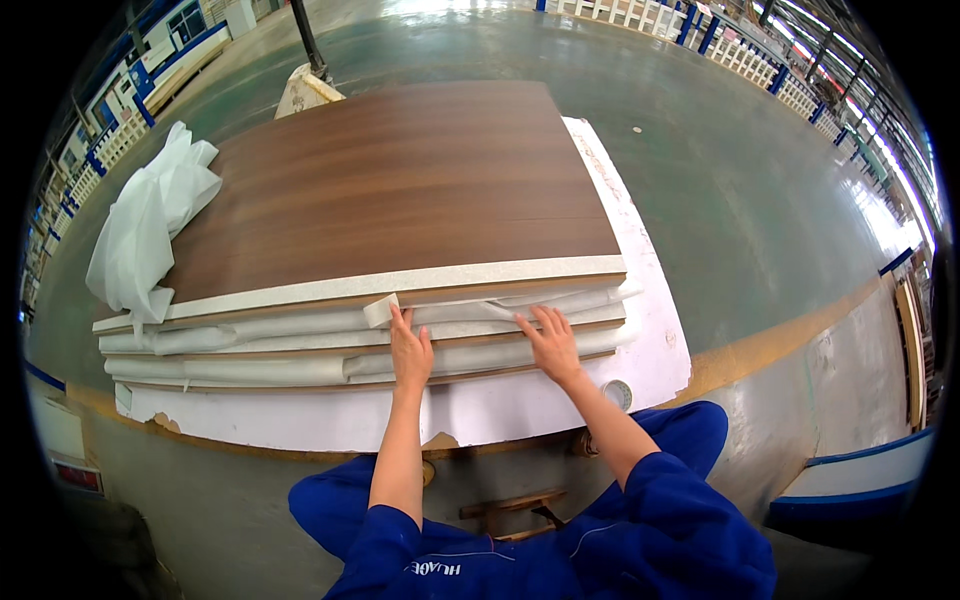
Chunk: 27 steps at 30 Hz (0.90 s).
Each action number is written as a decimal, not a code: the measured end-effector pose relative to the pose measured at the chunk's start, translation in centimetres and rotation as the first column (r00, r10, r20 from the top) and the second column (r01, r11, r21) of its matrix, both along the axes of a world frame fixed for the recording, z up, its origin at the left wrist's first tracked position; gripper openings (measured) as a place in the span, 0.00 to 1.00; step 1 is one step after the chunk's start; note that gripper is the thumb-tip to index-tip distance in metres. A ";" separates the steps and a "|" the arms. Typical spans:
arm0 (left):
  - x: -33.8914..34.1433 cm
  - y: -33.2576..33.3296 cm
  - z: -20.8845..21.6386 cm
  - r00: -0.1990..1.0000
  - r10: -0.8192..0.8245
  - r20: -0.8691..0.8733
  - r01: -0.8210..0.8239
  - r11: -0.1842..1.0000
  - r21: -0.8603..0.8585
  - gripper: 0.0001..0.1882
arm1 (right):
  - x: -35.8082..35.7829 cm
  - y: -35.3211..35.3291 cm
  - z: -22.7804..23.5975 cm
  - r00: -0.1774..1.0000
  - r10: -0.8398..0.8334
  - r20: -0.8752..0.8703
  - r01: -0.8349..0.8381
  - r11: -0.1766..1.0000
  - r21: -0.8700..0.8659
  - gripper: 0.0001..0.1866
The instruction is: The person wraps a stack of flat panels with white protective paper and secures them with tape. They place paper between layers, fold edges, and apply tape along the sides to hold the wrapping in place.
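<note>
A stack of wood-grain panels (400, 190) lies in front of me, with white foam sheets (250, 332) folded between its layers. Along the top panel's near edge runs a pale strip (500, 270). My left hand (410, 352) is at the stack's front, its fingertips closed on a small off-white flap (379, 311) that sticks out just below the top panel. To the right, my right hand (552, 343) rests its spread fingertips against the loose white sheet under the top panel. The undersides of the fingers are hidden.
Under the stack is a white board (650, 300) with chipped edges. A crumpled white sheet (155, 220) drapes over the stack's left side. Near my right forearm sits a roll of tape (617, 394). A pallet jack (305, 85) stands behind; white fences (640, 15) line the far floor.
</note>
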State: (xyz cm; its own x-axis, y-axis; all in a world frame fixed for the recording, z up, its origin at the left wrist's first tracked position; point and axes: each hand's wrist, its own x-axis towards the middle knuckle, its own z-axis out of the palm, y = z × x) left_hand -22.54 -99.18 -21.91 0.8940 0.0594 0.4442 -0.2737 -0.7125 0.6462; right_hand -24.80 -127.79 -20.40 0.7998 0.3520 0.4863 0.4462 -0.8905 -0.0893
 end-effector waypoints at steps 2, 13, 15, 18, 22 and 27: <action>-0.4 -0.3 0.4 1.000 0.013 -0.025 -0.013 1.000 -0.021 0.41 | -0.2 -2.3 0.1 1.000 -0.024 0.006 0.025 0.998 -0.052 0.29; -4.3 -2.9 3.4 0.994 0.084 0.064 -0.084 0.996 -0.008 0.37 | 1.3 -7.4 -0.9 0.987 -0.151 -0.051 0.156 0.980 0.122 0.22; -5.9 -3.6 4.3 0.974 0.175 0.144 -0.167 0.984 -0.065 0.30 | 1.3 -10.9 -0.9 0.960 -0.275 -0.057 0.281 0.945 0.164 0.21; -9.3 -3.3 6.6 0.942 0.324 0.083 -0.329 0.943 0.049 0.26 | 1.2 -14.4 1.1 0.882 -0.468 0.050 0.451 0.870 0.200 0.22; -13.6 -4.3 6.4 0.930 0.364 0.045 -0.366 0.929 0.052 0.22 | 1.8 -17.8 0.7 0.949 -0.311 -0.058 0.316 0.937 0.146 0.27; -17.6 -5.4 5.3 0.974 0.217 -0.061 -0.212 0.974 0.074 0.18 | 5.1 -21.4 -4.3 0.794 -0.511 -0.330 0.607 0.635 0.478 0.33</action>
State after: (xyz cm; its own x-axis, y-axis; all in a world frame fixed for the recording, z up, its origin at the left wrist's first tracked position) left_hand -40.19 -104.55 -16.62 0.8918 0.2254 0.3923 -0.0671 -0.7916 0.6074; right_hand -19.72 -149.19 -24.65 0.8319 -0.4669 0.2998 -0.1836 -0.7415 -0.6453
